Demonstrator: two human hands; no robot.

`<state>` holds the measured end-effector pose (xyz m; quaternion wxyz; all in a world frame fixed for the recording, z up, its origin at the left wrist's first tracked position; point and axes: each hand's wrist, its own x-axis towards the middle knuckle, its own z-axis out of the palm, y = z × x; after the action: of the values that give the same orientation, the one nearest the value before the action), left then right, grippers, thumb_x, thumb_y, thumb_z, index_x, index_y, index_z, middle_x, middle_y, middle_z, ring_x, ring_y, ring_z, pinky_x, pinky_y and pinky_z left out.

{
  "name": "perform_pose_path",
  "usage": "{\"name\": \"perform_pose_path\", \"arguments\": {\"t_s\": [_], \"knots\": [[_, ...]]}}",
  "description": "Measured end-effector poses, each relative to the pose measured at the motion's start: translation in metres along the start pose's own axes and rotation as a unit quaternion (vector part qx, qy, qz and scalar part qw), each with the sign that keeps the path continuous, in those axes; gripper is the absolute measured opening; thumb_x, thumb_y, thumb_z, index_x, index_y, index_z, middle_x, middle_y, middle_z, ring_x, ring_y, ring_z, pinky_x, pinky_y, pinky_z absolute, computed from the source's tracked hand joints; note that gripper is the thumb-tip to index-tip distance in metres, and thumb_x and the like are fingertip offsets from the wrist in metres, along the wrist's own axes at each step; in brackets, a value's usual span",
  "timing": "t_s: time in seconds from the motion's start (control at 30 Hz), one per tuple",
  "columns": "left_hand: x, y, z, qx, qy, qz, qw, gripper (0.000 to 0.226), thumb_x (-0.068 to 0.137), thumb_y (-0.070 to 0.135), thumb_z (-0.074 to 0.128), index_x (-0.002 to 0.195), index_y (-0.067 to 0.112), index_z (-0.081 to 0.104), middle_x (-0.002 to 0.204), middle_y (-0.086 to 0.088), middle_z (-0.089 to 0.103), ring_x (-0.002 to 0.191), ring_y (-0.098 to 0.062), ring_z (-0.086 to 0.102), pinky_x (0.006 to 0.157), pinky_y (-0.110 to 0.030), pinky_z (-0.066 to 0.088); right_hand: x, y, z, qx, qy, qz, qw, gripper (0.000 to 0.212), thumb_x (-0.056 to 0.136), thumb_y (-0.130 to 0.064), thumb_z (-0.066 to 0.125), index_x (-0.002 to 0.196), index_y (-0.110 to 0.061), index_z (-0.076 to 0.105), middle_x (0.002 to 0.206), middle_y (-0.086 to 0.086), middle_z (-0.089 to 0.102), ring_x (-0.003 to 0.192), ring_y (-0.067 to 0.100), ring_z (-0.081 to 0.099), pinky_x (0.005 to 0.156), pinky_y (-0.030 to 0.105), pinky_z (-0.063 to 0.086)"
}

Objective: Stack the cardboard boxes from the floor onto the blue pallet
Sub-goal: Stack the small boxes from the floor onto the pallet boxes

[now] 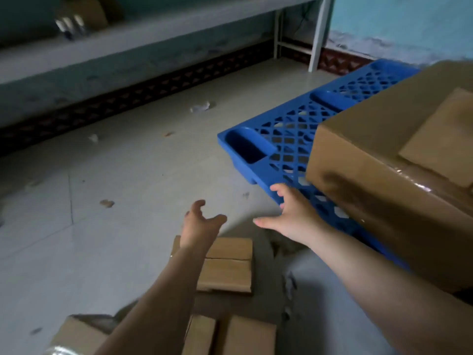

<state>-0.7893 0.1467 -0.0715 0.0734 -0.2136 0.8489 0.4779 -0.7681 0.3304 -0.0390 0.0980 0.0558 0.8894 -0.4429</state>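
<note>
Both arms reach forward over the floor [122,160]; left hand [198,222] in the air with a wide, loose grip, fingers spread and slightly bent, holding nothing; right hand [291,213] likewise empty, fingers splayed, thumb out to the left, at the near edge of the blue pallet [286,129]; contact with the edge cannot be told.

Large box [378,160] on the pallet, its top partly covered by a smaller cardboard piece [440,139]; shiny tape along its near edge; probably set toward the right side to leave the lattice deck bare for more boxes.

Small box [227,265] on the floor under the left forearm, flaps meeting in a seam; more boxes [245,334] at the bottom edge, one partly under clear film; these look like the stock left to stack.

Pallet: hard moulded plastic, diamond lattice, rounded hollow pockets at edge; boxes: plain brown corrugated card, matt, square-cornered; floor: pale tile, littered with paper scraps [201,106]; white metal shelf [158,29] along the wall behind.
</note>
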Motion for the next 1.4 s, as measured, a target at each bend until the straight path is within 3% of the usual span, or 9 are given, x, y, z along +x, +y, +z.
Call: {"name": "perform_pose_path", "arguments": {"t_s": [0.13,0.27,0.37,0.43,0.6,0.73,0.87,1.17,1.4], "knots": [[-0.008,-0.063,-0.012,0.016,0.045,-0.15,0.987,0.078,0.075,0.03,0.067,0.141,0.023,0.026,0.145,-0.011,0.027,0.13,-0.037,0.031,0.106,-0.049,0.033,0.016,0.021,0.066,-0.163,-0.145,0.02,0.976,0.095,0.072,-0.025,0.072,0.146,-0.029,0.012,0.153,0.001,0.016,0.136,0.025,0.027,0.101,0.035,0.037],[-0.015,-0.097,-0.001,-0.212,0.089,-0.325,0.917,0.093,0.072,0.014,0.072,0.144,0.019,0.013,0.143,-0.02,0.031,0.122,-0.041,0.044,0.099,-0.052,0.044,0.021,0.038,0.113,-0.302,-0.25,0.047,0.919,0.123,0.067,-0.039,0.078,0.146,-0.028,-0.015,0.157,0.003,-0.011,0.145,0.028,-0.002,0.113,0.047,0.017],[-0.017,-0.111,0.017,-0.312,0.032,-0.357,0.88,0.081,0.069,0.01,0.074,0.137,0.007,0.03,0.128,-0.021,0.049,0.112,-0.039,0.054,0.096,-0.053,0.047,0.024,0.045,0.124,-0.282,-0.22,0.073,0.931,0.119,0.063,-0.044,0.08,0.148,-0.021,0.0,0.157,0.008,0.003,0.143,0.029,0.015,0.109,0.04,0.026],[-0.021,-0.11,0.028,-0.291,0.015,-0.361,0.886,0.073,0.065,0.014,0.074,0.128,0.008,0.038,0.119,-0.019,0.054,0.107,-0.038,0.057,0.094,-0.053,0.048,0.023,0.048,0.125,-0.217,-0.205,0.095,0.95,0.098,0.063,-0.045,0.079,0.142,-0.015,0.029,0.146,0.01,0.035,0.131,0.027,0.038,0.097,0.033,0.037],[-0.022,-0.08,0.034,-0.244,0.029,-0.277,0.929,0.062,0.076,0.029,0.066,0.128,0.025,0.033,0.115,-0.008,0.051,0.097,-0.029,0.052,0.091,-0.049,0.05,0.017,0.043,0.116,-0.073,-0.167,0.091,0.979,0.045,0.072,-0.039,0.07,0.11,-0.017,0.057,0.108,0.002,0.064,0.098,0.019,0.06,0.082,0.03,0.047],[-0.028,-0.036,0.016,-0.252,0.05,-0.176,0.95,0.051,0.072,0.024,0.063,0.119,0.015,0.044,0.093,-0.005,0.06,0.084,-0.026,0.059,0.087,-0.044,0.051,0.017,0.009,0.091,0.05,-0.099,0.077,0.991,0.047,0.064,-0.048,0.067,0.103,-0.029,0.05,0.092,-0.007,0.062,0.082,0.01,0.058,0.064,0.026,0.045],[-0.036,0.033,-0.011,-0.22,0.136,-0.05,0.965,0.051,0.074,0.012,0.063,0.123,0.018,0.05,0.115,-0.015,0.063,0.103,-0.034,0.06,0.091,-0.043,0.049,0.016,-0.044,0.045,0.124,-0.034,0.009,0.992,0.045,0.066,-0.048,0.069,0.1,-0.035,0.044,0.089,-0.014,0.057,0.079,0.004,0.054,0.064,0.026,0.046],[-0.097,0.298,-0.012,-0.251,0.066,0.276,0.925,0.06,0.076,0.013,0.061,0.132,0.024,0.043,0.118,0.0,0.055,0.106,-0.023,0.057,0.091,-0.038,0.05,-0.012,-0.135,-0.191,0.195,0.272,-0.129,0.934,0.042,0.067,-0.051,0.071,0.092,-0.032,0.043,0.09,-0.011,0.059,0.077,0.007,0.059,0.06,0.028,0.05],[-0.179,0.43,0.075,-0.207,-0.069,0.447,0.867,0.062,0.08,0.022,0.064,0.136,0.021,0.037,0.131,-0.003,0.053,0.112,-0.023,0.056,0.098,-0.042,0.047,-0.062,-0.1,-0.355,0.197,0.45,-0.122,0.862,0.055,0.065,-0.053,0.073,0.097,-0.023,0.041,0.089,-0.01,0.057,0.078,0.011,0.059,0.052,0.025,0.042]]}}
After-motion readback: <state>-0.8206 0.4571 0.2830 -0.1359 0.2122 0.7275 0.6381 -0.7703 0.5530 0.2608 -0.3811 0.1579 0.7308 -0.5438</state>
